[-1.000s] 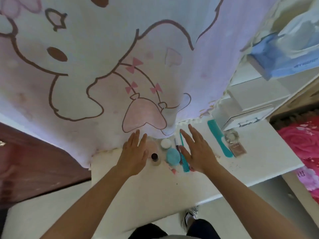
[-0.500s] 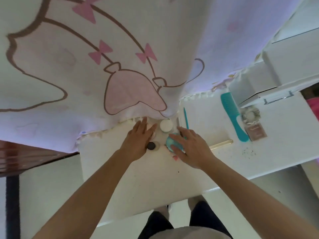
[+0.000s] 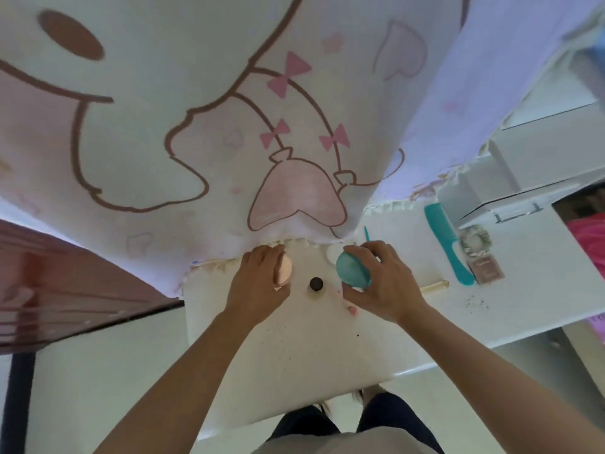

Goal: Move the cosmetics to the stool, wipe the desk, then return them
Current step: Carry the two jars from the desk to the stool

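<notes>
On the white desk [image 3: 294,362], my left hand [image 3: 258,283] grips a round pink compact [image 3: 283,269] close to the curtain's hem. My right hand [image 3: 379,286] grips a round teal case [image 3: 352,273], tilted and lifted a little off the desk. Between the two hands stands a small bottle with a dark cap [image 3: 316,284]. A white round jar [image 3: 333,253] sits just behind the teal case, partly hidden by it. A thin teal stick [image 3: 367,233] pokes out behind my right hand.
A cartoon-print curtain [image 3: 229,126] hangs over the desk's back edge. To the right lie a teal comb [image 3: 447,244], a scrunchie [image 3: 474,240], a small brown card [image 3: 487,271] and a pale stick [image 3: 435,286]. A white drawer unit [image 3: 523,178] stands at the far right. Crumbs dot the desk.
Both hands went from hovering open over the cosmetics to closing on them: the left took the pink compact, the right took the teal case and raised it.
</notes>
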Tool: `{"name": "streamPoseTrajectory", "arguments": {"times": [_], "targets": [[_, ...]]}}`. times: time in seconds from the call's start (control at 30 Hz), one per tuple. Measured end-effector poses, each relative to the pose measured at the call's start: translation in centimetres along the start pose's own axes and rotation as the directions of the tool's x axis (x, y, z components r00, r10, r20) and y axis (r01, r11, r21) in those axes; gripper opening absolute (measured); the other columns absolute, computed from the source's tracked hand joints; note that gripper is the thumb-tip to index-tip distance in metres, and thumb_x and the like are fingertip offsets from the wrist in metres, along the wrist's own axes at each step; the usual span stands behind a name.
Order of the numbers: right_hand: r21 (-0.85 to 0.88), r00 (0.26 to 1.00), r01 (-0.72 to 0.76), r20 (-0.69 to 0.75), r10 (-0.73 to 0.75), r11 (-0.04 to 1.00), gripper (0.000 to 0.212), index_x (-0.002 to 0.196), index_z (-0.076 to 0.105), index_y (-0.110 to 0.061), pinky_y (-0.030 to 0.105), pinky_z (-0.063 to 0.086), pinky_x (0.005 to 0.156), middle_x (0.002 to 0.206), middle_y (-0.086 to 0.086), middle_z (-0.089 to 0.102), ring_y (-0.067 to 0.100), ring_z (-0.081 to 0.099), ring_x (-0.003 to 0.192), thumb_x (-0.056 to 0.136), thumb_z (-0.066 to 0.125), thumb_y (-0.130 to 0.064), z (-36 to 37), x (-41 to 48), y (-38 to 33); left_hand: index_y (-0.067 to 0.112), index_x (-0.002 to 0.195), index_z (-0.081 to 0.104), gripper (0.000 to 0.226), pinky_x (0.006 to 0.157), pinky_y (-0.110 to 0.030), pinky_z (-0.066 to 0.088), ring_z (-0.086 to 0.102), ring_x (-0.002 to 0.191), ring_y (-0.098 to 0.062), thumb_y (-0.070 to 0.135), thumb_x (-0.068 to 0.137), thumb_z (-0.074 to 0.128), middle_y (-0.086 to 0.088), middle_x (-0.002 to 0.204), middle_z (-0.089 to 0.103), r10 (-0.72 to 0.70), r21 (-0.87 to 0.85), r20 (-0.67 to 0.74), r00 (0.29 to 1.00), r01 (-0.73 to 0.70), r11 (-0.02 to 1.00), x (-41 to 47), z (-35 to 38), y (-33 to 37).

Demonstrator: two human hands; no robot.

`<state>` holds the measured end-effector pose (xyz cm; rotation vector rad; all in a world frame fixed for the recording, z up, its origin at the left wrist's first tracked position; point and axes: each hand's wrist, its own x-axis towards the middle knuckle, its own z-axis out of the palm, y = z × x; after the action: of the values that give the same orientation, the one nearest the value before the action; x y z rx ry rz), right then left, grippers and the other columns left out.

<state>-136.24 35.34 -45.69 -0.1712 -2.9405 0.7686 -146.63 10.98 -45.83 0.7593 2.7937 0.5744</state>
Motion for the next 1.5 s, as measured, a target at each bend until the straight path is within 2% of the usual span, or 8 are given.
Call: {"name": "streamPoseTrajectory", "arguments": {"times": [0.17, 0.37, 0.5, 0.7, 0.93, 1.1, 1.3, 1.5], "targets": [[0.004, 0.980, 0.155, -0.123, -0.154, 0.988, 0.068, 0.127, 0.056, -0.031, 0.027, 0.053, 0.067, 0.111, -0.005, 0.055, 0.013, 0.056, 0.095, 0.066, 0.074, -0.053, -4.5, 2.8, -4.1, 0.015, 0.123, 0.059, 0.069, 0.076, -0.030, 0.046, 0.055, 0.098, -0.026, 0.032, 0.060, 0.083, -0.004, 0.114, 0.061, -0.047, -0.030, -0.271, 0.961, 0.041, 0.999, -2.4, -5.3, 1.2], [0.048, 0.879, 0.463, -0.152, -0.452, 0.885, 0.067, 0.124, 0.063, -0.019, 0.035, 0.056, 0.068, 0.109, 0.004, 0.060, 0.021, 0.058, 0.095, 0.064, 0.082, -0.044, -7.0, 5.3, -9.1, 0.012, 0.129, 0.057, 0.076, 0.073, -0.037, 0.053, 0.054, 0.101, -0.028, 0.034, 0.062, 0.084, -0.008, 0.115, 0.059, -0.171, 0.008, -0.483, 0.859, 0.199, 0.980, -7.9, -10.2, 3.8], [0.153, 0.782, 0.623, -0.144, -0.606, 0.767, 0.063, 0.122, 0.066, -0.020, 0.034, 0.055, 0.068, 0.106, 0.004, 0.061, 0.020, 0.060, 0.094, 0.065, 0.080, -0.044, -6.1, 5.1, -13.2, 0.013, 0.129, 0.059, 0.074, 0.081, -0.032, 0.050, 0.053, 0.104, -0.025, 0.033, 0.062, 0.083, -0.005, 0.116, 0.058, -0.328, -0.049, -0.633, 0.701, 0.387, 0.921, -15.6, -11.4, 5.4], [0.355, 0.599, 0.776, -0.154, -0.786, 0.522, 0.061, 0.120, 0.066, -0.024, 0.027, 0.052, 0.069, 0.105, -0.004, 0.058, 0.015, 0.059, 0.094, 0.063, 0.078, -0.042, -2.3, 0.0, -23.7, 0.013, 0.127, 0.061, 0.071, 0.071, -0.036, 0.055, 0.055, 0.101, -0.024, 0.031, 0.062, 0.085, -0.004, 0.115, 0.059, -0.504, -0.088, -0.728, 0.466, 0.664, 0.742, -30.7, -12.7, 7.0], [0.521, 0.360, 0.822, -0.164, -0.918, 0.229, 0.065, 0.122, 0.065, -0.028, 0.029, 0.053, 0.072, 0.107, -0.008, 0.056, 0.012, 0.059, 0.095, 0.059, 0.073, -0.043, 3.4, -13.8, -39.5, 0.016, 0.131, 0.056, 0.076, 0.080, -0.032, 0.048, 0.051, 0.107, -0.023, 0.039, 0.065, 0.084, 0.001, 0.118, 0.057, -0.568, -0.223, -0.819, 0.079, 0.869, 0.442, -52.5, -12.6, 7.8], [0.580, 0.184, 0.813, -0.163, -0.969, 0.057, 0.069, 0.124, 0.059, -0.034, 0.028, 0.053, 0.075, 0.108, -0.014, 0.053, 0.007, 0.057, 0.096, 0.059, 0.074, -0.050, 8.0, -26.1, -50.4, 0.019, 0.130, 0.054, 0.078, 0.080, -0.030, 0.045, 0.051, 0.109, -0.022, 0.042, 0.061, 0.085, 0.003, 0.118, 0.057, -0.536, -0.297, -0.836, -0.121, 0.920, 0.256, -67.5, -12.0, 8.6], [0.643, 0.063, 0.763, -0.171, -0.983, -0.063, 0.067, 0.126, 0.054, -0.037, 0.018, 0.048, 0.073, 0.110, -0.015, 0.050, 0.003, 0.056, 0.097, 0.066, 0.074, -0.056, 11.6, -37.2, -59.6, 0.018, 0.124, 0.056, 0.072, 0.078, -0.026, 0.039, 0.049, 0.107, -0.019, 0.037, 0.061, 0.087, 0.001, 0.118, 0.059, -0.522, -0.411, -0.805, -0.280, 0.899, 0.150, -79.3, -12.8, 8.6], [0.662, -0.022, 0.742, -0.139, -0.990, -0.110, 0.067, 0.126, 0.057, -0.032, 0.023, 0.051, 0.068, 0.108, -0.013, 0.052, 0.007, 0.057, 0.096, 0.065, 0.077, -0.053, 15.9, -42.6, -66.4, 0.018, 0.122, 0.056, 0.069, 0.077, -0.026, 0.040, 0.049, 0.104, -0.019, 0.038, 0.063, 0.086, 0.003, 0.118, 0.059, -0.542, -0.438, -0.783, -0.305, 0.889, 0.131, -86.2, -13.3, 4.1]]}}
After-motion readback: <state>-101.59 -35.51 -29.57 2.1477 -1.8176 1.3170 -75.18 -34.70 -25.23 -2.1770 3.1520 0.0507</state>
